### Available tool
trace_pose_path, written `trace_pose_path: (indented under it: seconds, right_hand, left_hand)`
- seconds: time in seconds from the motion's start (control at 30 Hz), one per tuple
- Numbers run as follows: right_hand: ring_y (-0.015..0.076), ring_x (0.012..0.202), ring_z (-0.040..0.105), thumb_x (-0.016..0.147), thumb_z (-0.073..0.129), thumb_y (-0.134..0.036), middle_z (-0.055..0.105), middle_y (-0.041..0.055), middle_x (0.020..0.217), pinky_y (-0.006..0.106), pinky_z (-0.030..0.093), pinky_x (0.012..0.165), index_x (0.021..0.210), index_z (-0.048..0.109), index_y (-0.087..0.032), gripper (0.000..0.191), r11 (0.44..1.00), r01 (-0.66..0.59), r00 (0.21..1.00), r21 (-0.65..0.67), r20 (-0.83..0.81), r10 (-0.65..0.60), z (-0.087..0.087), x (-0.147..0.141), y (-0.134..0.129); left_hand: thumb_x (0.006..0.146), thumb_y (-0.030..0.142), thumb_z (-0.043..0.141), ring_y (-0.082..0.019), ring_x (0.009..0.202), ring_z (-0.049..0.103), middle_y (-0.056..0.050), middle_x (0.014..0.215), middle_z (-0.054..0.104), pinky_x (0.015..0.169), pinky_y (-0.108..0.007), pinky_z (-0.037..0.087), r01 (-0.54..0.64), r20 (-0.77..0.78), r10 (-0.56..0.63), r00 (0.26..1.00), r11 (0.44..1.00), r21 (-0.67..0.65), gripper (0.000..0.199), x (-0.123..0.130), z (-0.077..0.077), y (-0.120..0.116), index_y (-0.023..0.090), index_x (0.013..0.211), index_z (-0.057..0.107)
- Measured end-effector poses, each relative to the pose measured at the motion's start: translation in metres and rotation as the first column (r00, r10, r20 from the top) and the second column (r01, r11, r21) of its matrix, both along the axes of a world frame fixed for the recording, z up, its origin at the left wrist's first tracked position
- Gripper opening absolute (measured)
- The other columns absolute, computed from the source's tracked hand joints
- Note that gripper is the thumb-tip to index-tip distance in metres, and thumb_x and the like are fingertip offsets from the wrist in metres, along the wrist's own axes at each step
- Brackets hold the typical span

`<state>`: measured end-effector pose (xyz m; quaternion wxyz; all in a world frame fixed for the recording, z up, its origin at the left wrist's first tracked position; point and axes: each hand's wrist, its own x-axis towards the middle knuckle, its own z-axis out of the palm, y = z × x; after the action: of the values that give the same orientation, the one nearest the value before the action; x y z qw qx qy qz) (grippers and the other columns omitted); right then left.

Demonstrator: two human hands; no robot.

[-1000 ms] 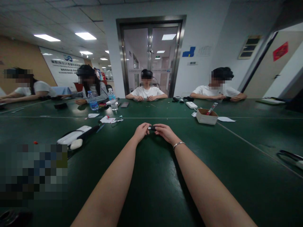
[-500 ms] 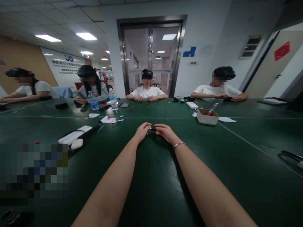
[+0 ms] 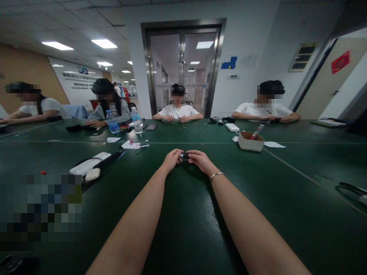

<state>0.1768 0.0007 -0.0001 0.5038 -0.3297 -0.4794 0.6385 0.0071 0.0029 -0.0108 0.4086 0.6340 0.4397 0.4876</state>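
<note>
A short black-and-silver stick-shaped object (image 3: 184, 156) spans the small gap between my two hands, low over the green table (image 3: 183, 214). Its silver end lies in the fingers of my left hand (image 3: 171, 160), which are closed on it. My right hand (image 3: 201, 160), with a silver bangle on the wrist, pinches the black end. The fingertips cover both ends, and the object is too small for me to tell its kind.
To the left lie a white power bank (image 3: 91, 163) and a rounded white item (image 3: 93, 174). Paper scraps (image 3: 130, 144) and water bottles (image 3: 112, 122) are farther off. A cardboard box (image 3: 251, 142) stands at right. Several people sit across the table.
More of the object's silver part now shows beside my left fingers. My arms have hardly moved. Across the table at left, a co-worker's hand has shifted toward a black item.
</note>
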Motion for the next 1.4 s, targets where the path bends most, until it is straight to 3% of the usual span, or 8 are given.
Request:
trace_pose_path:
  seconds: [0.13,0.27,0.43,0.6,0.7,0.97,1.2,1.4]
  right_hand:
    - [0.0091,0.053,0.059,0.074,0.061,0.0,0.064,0.0066,0.072,0.015,0.051,0.048,0.084,0.067,-0.009,0.015,1.0,-0.007,1.0,0.006,0.0,0.007,-0.0007,0.0001,0.0005]
    - [0.0092,0.053,0.059,0.074,0.062,0.0,0.064,0.0073,0.075,0.015,0.051,0.048,0.084,0.067,-0.009,0.014,1.0,0.003,1.0,0.002,0.007,-0.003,-0.0009,0.0,0.0012]
    - [0.0095,0.053,0.059,0.075,0.061,0.0,0.063,0.0065,0.071,0.015,0.052,0.048,0.085,0.067,-0.009,0.014,1.0,0.0,1.0,0.001,0.008,0.0,0.0002,0.0003,0.0002]
    - [0.0094,0.054,0.059,0.075,0.062,0.0,0.064,0.0068,0.075,0.016,0.052,0.049,0.085,0.067,-0.009,0.015,1.0,-0.004,1.0,-0.002,0.002,0.004,0.001,0.0009,-0.0008]
    - [0.0094,0.054,0.059,0.075,0.061,0.0,0.063,0.0065,0.074,0.016,0.052,0.048,0.085,0.067,-0.009,0.015,1.0,0.002,1.0,-0.006,0.006,-0.002,0.0016,0.0008,-0.0014]
    - [0.0092,0.054,0.058,0.074,0.062,-0.001,0.063,0.0059,0.072,0.016,0.052,0.049,0.085,0.066,-0.009,0.014,1.0,0.01,1.0,-0.004,0.004,-0.01,0.001,0.0012,-0.0004]
    - [0.0089,0.052,0.058,0.074,0.062,0.0,0.063,0.0067,0.075,0.015,0.051,0.047,0.085,0.066,-0.009,0.015,1.0,0.001,1.0,-0.011,0.006,-0.001,0.0009,0.0007,0.0]
    - [0.0095,0.052,0.059,0.076,0.058,0.001,0.062,0.0063,0.07,0.016,0.052,0.049,0.087,0.065,-0.008,0.016,1.0,0.002,1.0,-0.027,0.014,-0.001,0.0029,0.0006,-0.0015]
  left_hand:
    - [0.075,0.023,0.052,-0.008,0.051,0.048,0.001,0.065,0.056,0.052,-0.02,0.038,-0.034,-0.025,0.035,0.999,0.999,0.014,0.026,0.0,0.0015,-0.0012,0.016,0.099,0.06]
    - [0.082,0.03,0.043,-0.009,0.045,0.045,0.002,0.052,0.051,0.047,-0.02,0.035,0.012,-0.033,-0.013,0.999,1.0,-0.018,0.027,0.0007,0.005,-0.0042,0.013,0.094,0.06]
    - [0.076,0.024,0.052,-0.008,0.049,0.047,0.001,0.065,0.056,0.05,-0.019,0.038,-0.035,-0.032,0.035,0.999,0.999,0.016,0.026,0.0016,0.0081,-0.0076,0.016,0.1,0.058]
    - [0.083,0.038,0.045,-0.008,0.048,0.046,-0.001,0.067,0.056,0.046,-0.019,0.034,-0.017,0.004,0.018,1.0,0.999,-0.035,0.03,0.0008,0.0096,-0.0083,0.016,0.097,0.06]
    - [0.08,0.031,0.049,-0.007,0.05,0.047,-0.001,0.078,0.057,0.047,-0.019,0.036,-0.057,-0.005,0.057,0.998,0.998,-0.027,0.026,-0.0004,0.0066,-0.0051,0.018,0.1,0.059]
    - [0.083,0.035,0.045,-0.009,0.048,0.045,0.0,0.059,0.053,0.048,-0.02,0.036,-0.005,-0.048,0.005,0.999,1.0,0.006,0.028,0.0017,0.005,-0.0051,0.014,0.095,0.059]
    - [0.076,0.02,0.052,-0.007,0.053,0.049,-0.001,0.081,0.057,0.053,-0.02,0.041,-0.121,-0.056,0.122,0.991,0.992,0.022,0.026,0.0019,0.0089,-0.0093,0.018,0.101,0.059]
    - [0.081,0.032,0.049,-0.009,0.053,0.048,-0.001,0.069,0.055,0.048,-0.019,0.038,-0.108,-0.063,0.108,0.992,0.994,0.015,0.025,0.001,0.0077,-0.0072,0.016,0.096,0.061]
